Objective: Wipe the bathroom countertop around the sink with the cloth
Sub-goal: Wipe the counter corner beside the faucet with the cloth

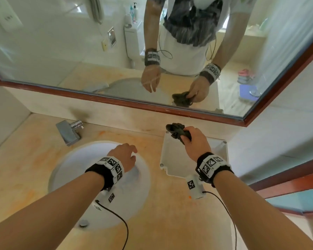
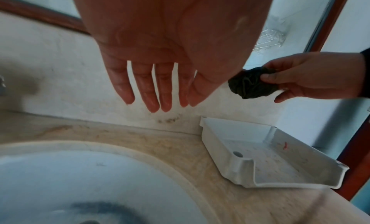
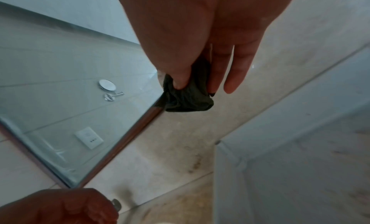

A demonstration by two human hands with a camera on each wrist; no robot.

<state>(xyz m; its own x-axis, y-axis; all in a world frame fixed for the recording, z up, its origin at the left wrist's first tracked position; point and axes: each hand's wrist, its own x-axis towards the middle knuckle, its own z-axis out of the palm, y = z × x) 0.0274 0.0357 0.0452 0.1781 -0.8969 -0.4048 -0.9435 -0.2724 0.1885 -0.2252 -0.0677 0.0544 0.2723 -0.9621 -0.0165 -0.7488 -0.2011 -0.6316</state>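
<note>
Cloth [image 1: 178,132] bunched and pinched in right hand [image 1: 195,143], held in the air above the white tray [image 2: 250,173], far right of the sink [image 1: 61,170]. Left hand [image 1: 124,156] relaxed, empty, over the basin. Countertop [image 1: 170,210] looks stained — wiping seemingly not started.

1. Desk [image 1: 170,222]: beige stone top with orange staining, backed by a low splashback under the mirror
2. Sink [image 1: 65,165]: round white basin set into the desk, left of centre
3. Tap [image 1: 69,131]: chrome, standing behind the sink
4. Tray [image 1: 172,159]: shallow white plastic, on the desk right of the sink, against the splashback
</note>
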